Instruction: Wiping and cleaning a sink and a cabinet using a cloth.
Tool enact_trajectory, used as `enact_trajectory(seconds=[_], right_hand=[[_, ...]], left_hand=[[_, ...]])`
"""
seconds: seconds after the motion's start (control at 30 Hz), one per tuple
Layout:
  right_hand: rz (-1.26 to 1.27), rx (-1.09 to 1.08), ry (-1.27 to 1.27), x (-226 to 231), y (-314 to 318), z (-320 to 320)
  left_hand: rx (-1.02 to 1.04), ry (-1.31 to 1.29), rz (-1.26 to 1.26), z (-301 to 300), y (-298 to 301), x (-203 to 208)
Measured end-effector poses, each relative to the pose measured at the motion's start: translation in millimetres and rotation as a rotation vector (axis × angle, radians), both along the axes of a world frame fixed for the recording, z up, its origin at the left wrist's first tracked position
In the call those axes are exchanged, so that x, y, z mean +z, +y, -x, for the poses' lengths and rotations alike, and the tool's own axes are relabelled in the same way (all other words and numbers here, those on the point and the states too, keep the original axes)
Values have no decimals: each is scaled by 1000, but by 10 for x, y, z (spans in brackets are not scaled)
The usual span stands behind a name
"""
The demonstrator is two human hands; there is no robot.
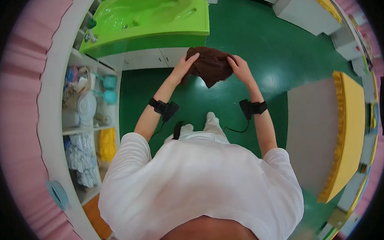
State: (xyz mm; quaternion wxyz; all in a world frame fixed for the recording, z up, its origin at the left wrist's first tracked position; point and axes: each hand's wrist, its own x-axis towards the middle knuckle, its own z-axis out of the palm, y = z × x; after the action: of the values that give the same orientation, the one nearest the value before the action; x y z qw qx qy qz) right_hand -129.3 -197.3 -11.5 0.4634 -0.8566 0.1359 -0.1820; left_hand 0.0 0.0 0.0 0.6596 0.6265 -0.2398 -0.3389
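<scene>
Out in front of me, a dark brown cloth [211, 67] is stretched between both hands over the green floor. My left hand [185, 67] grips its left edge, thumb on top and fingers hidden behind it. At the opposite edge, my right hand [241, 69] pinches the fabric with the thumb. A loose corner of the cloth hangs down in the middle. Each of my forearms wears a black strap with a small box.
A bright green basin unit [155, 41] stands just beyond the cloth, with a tap [90, 37] at its left. Open shelves [91, 131] at left hold teal scoops [110, 82], folded cloths and a yellow cloth [107, 144]. A yellow-topped cabinet [349, 131] stands at right.
</scene>
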Motion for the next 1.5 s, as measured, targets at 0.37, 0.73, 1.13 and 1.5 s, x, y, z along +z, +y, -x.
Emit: enact_trajectory(seconds=[0.37, 0.73, 1.13, 1.5], right_hand=[[-244, 192, 446, -859, -328, -712], [-950, -436, -231, -2355, 434, -1394], [188, -601, -946, -3604, -392, -2566], [1258, -790, -988, -3648, -649, -2875]], left_hand=[[-14, 479, -118, -470, 112, -755], [99, 440, 121, -1142, -412, -2603], [-15, 78, 486, -1628, -1423, -3694], [535, -1061, 368, -2693, -683, -4348]])
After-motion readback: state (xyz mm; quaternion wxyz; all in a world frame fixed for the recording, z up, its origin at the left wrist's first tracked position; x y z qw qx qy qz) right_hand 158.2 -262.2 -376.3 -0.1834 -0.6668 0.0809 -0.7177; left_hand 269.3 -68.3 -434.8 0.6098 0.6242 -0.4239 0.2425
